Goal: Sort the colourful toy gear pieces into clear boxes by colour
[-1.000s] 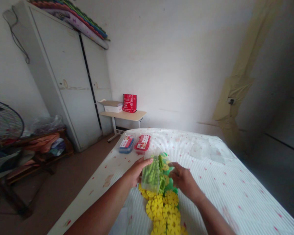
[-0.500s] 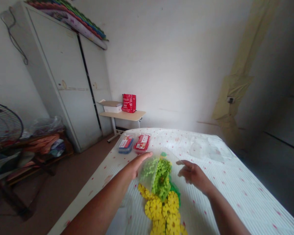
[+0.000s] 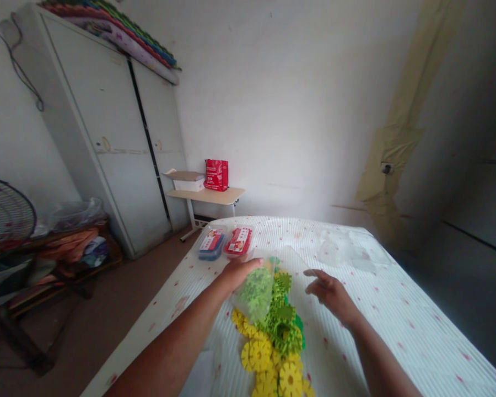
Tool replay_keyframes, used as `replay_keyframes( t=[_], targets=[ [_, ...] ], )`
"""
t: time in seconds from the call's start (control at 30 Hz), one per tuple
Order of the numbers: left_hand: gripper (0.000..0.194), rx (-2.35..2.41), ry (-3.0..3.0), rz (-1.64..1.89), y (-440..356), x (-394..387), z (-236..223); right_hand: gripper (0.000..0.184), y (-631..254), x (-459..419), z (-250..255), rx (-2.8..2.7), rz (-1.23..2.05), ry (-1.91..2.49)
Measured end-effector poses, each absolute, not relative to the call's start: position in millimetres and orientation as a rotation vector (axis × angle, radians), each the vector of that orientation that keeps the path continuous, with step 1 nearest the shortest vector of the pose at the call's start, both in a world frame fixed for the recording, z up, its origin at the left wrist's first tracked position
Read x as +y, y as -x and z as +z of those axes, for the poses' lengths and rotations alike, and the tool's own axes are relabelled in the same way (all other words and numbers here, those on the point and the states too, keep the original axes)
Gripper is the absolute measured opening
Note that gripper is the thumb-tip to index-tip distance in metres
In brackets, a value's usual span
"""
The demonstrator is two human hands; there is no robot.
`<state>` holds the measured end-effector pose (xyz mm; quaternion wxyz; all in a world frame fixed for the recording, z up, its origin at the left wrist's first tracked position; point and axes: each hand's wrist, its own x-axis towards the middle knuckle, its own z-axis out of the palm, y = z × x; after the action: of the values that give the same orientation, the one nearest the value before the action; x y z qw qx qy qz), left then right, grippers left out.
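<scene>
My left hand (image 3: 240, 274) grips a clear plastic box (image 3: 254, 300), tilted over the middle of the table. Light-green toothed plastic pieces are still inside it, blurred by its wall. More light-green pieces (image 3: 283, 314) are tumbling out of its open side onto a pile of yellow notched plastic discs (image 3: 258, 353). Darker green pieces (image 3: 300, 325) show at the pile's right edge. My right hand (image 3: 328, 292) hovers to the right of the box with its fingers apart, holding nothing. A clear flap (image 3: 291, 256), perhaps the box's lid, extends toward it.
Two clear boxes, one with blue contents (image 3: 211, 245) and one with red (image 3: 238, 241), sit at the table's far left. Clear plastic packaging (image 3: 347, 251) lies far right. Beyond stands a small side table (image 3: 227, 196) with a red bag (image 3: 216, 175). A fan (image 3: 8, 215) is at left.
The box has tipped further, and light-green pieces have spilled down over the yellow discs. My right hand has shifted slightly right, away from the box.
</scene>
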<state>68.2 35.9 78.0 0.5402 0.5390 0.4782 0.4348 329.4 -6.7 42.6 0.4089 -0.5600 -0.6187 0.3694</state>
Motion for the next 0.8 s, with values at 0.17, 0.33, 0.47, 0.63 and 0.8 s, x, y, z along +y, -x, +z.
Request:
replay_keyframes(
  t=[0.17, 0.33, 0.47, 0.63, 0.8],
  targets=[
    [0.061, 1.485, -1.609, 1.011, -74, 32, 86, 0.037, -328, -5, 37, -1.552, 0.864, 1.423],
    [0.066, 1.547, -1.722, 1.014, -77, 32, 93, 0.035, -327, -4, 33, -1.534, 0.769, 1.421],
    [0.069, 1.544, -1.731, 1.081, -75, 34, 96, 0.035, -327, -4, 32, -1.55, 0.727, 1.405],
    [0.072, 1.54, -1.69, 1.113, -71, 33, 98, 0.035, -327, -5, 31, -1.6, 0.631, 1.42],
    [0.075, 1.509, -1.707, 1.203, -71, 32, 99, 0.036, -328, -7, 33, -1.722, 0.478, 1.459]
  ],
)
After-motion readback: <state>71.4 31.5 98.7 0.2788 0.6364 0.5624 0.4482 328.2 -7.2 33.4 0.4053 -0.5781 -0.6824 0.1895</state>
